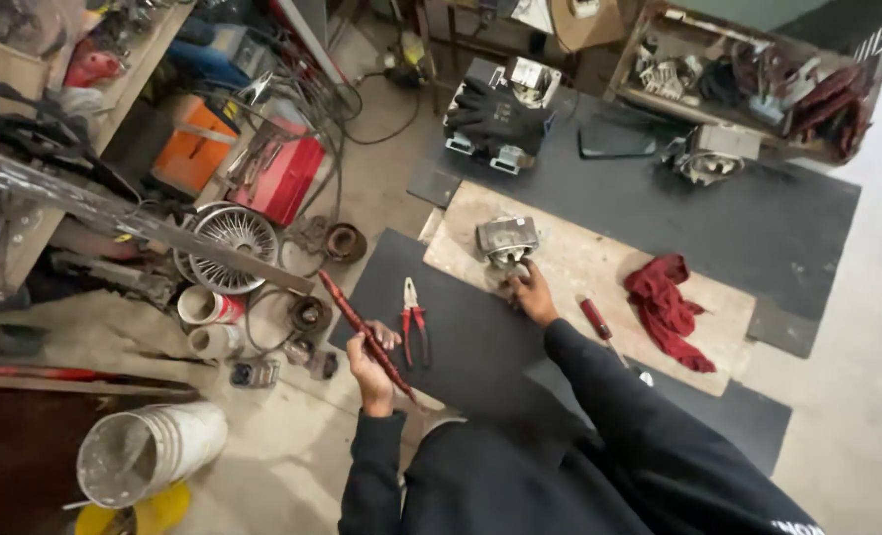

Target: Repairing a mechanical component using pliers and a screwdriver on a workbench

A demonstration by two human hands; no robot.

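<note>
Metal part [507, 241] sits on the wooden board [579, 267] at twelve o'clock; my right hand [532, 290] touches its lower edge, fingers curled, steadying it. Left hand [371, 365] is closed around a long red rod [366, 335], pliers [415, 319] just beside at three o'clock.

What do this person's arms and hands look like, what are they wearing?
Both arms are covered by long black sleeves, snug at the wrists. The left hand and right hand are bare, with no gloves. A bit of white marking shows low on the right sleeve.
</note>
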